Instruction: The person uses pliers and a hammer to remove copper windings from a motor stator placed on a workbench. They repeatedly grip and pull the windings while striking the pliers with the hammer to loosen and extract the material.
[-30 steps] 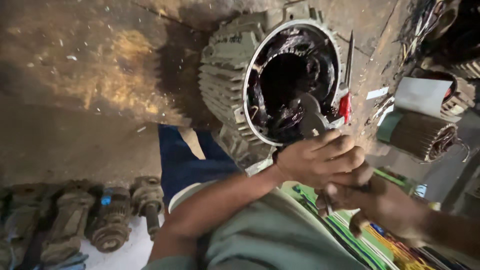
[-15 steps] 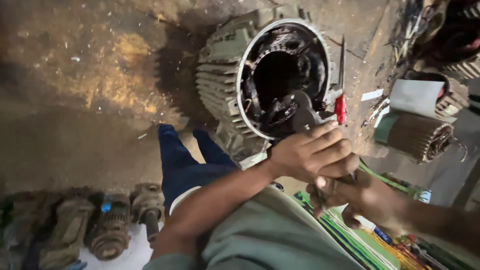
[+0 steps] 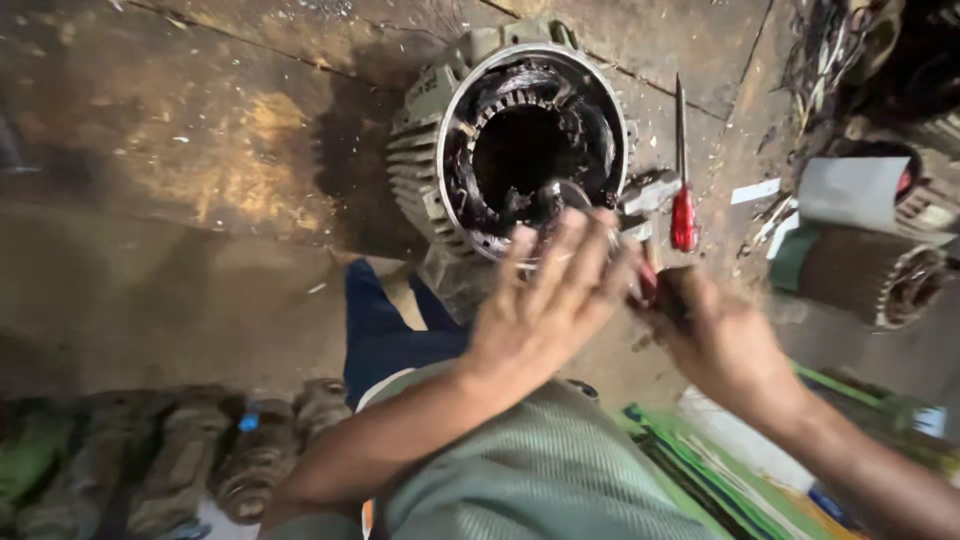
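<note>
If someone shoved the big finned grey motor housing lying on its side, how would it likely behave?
The finned grey metal motor housing looks cast and thick-walled, with dark windings packed inside, so it is probably heavy and hard to shift. Lying on its round side on the stained floor, it might rock or roll slightly, though its ribs should resist. It looks rigid, not fragile.

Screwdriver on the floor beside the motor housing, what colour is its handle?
Red, on the screwdriver, seen in the head view.

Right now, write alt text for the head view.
Two bare hands work at the open end of a finned motor housing on a dirty floor: the left hand spread open, the right hand gripping something dark. A red-handled screwdriver lies beside it.
</note>
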`<action>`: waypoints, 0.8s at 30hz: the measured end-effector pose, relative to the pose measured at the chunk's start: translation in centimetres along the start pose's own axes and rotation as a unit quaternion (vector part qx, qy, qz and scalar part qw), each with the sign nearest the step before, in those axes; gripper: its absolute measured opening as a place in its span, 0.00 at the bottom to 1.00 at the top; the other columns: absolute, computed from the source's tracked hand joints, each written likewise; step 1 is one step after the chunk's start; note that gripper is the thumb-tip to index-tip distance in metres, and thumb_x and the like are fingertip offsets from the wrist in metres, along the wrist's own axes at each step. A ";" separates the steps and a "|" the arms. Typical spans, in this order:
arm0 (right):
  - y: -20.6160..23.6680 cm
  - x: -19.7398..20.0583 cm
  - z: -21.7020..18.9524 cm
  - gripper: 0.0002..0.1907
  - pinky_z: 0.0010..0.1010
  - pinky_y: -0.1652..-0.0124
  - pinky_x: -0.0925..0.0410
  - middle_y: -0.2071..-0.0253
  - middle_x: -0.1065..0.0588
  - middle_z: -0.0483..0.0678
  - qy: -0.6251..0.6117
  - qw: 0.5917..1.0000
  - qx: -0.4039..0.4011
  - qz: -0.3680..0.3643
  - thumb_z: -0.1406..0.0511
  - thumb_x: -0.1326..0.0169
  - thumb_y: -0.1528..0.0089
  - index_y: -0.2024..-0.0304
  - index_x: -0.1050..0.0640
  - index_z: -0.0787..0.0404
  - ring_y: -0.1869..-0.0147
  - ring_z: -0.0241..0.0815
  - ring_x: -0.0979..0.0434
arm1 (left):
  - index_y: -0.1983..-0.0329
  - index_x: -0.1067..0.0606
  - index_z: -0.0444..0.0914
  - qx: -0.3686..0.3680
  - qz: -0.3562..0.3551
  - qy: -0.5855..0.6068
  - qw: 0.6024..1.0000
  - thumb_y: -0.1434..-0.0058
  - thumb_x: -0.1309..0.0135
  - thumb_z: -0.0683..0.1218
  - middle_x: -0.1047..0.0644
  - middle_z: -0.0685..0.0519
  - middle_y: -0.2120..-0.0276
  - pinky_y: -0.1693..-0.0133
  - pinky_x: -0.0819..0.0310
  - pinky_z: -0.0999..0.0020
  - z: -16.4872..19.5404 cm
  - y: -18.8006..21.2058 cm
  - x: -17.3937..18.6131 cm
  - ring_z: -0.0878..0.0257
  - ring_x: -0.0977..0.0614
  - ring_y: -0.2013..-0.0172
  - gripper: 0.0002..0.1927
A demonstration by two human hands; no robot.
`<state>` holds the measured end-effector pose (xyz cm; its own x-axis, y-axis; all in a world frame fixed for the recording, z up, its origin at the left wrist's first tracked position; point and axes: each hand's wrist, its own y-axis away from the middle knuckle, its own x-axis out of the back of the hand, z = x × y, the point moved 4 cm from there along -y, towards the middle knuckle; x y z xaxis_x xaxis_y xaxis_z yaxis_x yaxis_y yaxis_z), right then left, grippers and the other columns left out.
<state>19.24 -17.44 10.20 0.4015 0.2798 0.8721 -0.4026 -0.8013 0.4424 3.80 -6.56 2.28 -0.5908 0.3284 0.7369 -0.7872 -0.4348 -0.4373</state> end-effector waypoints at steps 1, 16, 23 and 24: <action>-0.2 1.1 -0.5 0.17 0.47 0.66 0.26 0.60 0.21 0.60 0.013 1.000 -0.026 0.005 0.61 0.42 0.39 0.52 0.28 0.64 0.64 0.61 0.18 | 0.27 0.32 0.39 0.020 0.005 -0.053 0.998 0.27 0.41 0.51 0.46 0.41 0.22 0.26 0.60 0.35 -0.8 -0.2 1.4 0.43 0.47 0.23 0.29; -3.7 8.5 -5.0 0.35 0.43 0.74 0.25 0.72 0.20 0.54 0.269 0.957 -0.055 -0.095 0.37 0.47 0.38 0.59 0.23 0.63 0.73 0.53 0.17 | 0.58 0.24 0.38 0.165 -0.002 0.007 0.986 0.49 0.29 0.52 0.38 0.41 0.32 0.31 0.63 0.30 -4.0 -4.6 3.0 0.39 0.43 0.29 0.21; 5.4 7.2 -0.5 0.25 0.46 0.75 0.25 0.75 0.20 0.53 0.219 0.966 -0.088 -0.109 0.46 0.61 0.30 0.56 0.26 0.57 0.74 0.54 0.17 | 0.65 0.21 0.42 0.187 0.040 -0.024 0.981 0.53 0.29 0.50 0.36 0.44 0.34 0.30 0.64 0.31 -3.5 -4.8 1.8 0.42 0.41 0.31 0.16; 5.5 6.6 0.6 0.24 0.48 0.74 0.25 0.74 0.20 0.53 0.216 0.969 -0.083 -0.090 0.46 0.59 0.31 0.57 0.25 0.57 0.73 0.56 0.17 | 0.67 0.21 0.42 0.193 0.037 -0.037 0.980 0.54 0.29 0.50 0.37 0.43 0.34 0.31 0.64 0.31 -3.4 -5.1 1.6 0.41 0.42 0.31 0.15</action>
<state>20.19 -20.38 18.28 0.1107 0.6303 0.7684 -0.4988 -0.6335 0.5915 6.25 -0.99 3.91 -0.6178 0.2294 0.7522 -0.6089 -0.7448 -0.2730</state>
